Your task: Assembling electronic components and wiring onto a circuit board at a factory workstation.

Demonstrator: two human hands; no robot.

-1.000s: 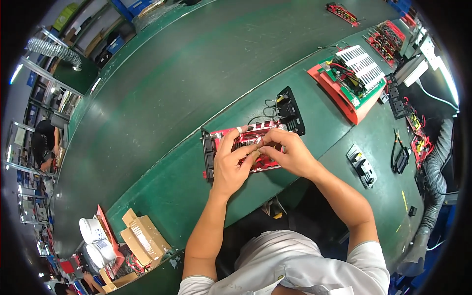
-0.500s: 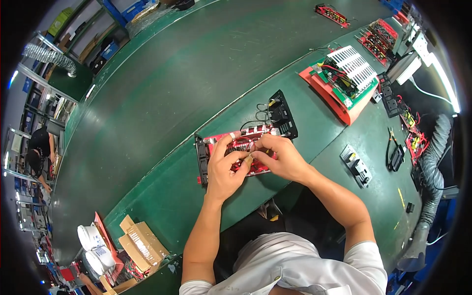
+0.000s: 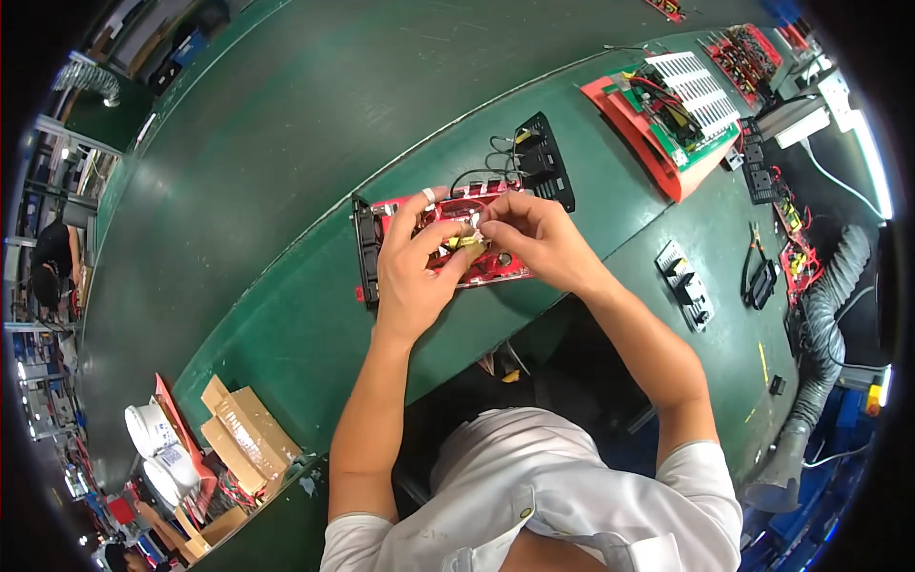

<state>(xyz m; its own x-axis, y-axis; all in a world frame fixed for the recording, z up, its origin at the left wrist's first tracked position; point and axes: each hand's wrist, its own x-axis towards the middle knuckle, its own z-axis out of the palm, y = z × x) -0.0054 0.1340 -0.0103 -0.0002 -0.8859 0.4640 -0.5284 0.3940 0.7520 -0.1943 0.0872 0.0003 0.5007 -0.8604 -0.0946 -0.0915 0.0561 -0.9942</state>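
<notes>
Yellow-white small part (image 3: 469, 238) sits pinched between both hands at frame centre: left hand (image 3: 412, 267) fingertips closed on it from the left, right hand (image 3: 534, 238) thumb and forefinger clamped on it from the right. Part is held just over the red circuit board (image 3: 496, 272), which lies on the green bench (image 3: 286, 315) w/ a black fan (image 3: 364, 250) at its left end and a black panel (image 3: 543, 162) on wires up-right. Vs 0.5 s ago, hands haven't shifted on the board; pinch same, so fitting work looks mid-step. Second red board assy (image 3: 667, 105) upper right; cardboard boxes (image 3: 243, 429) lower left.
</notes>
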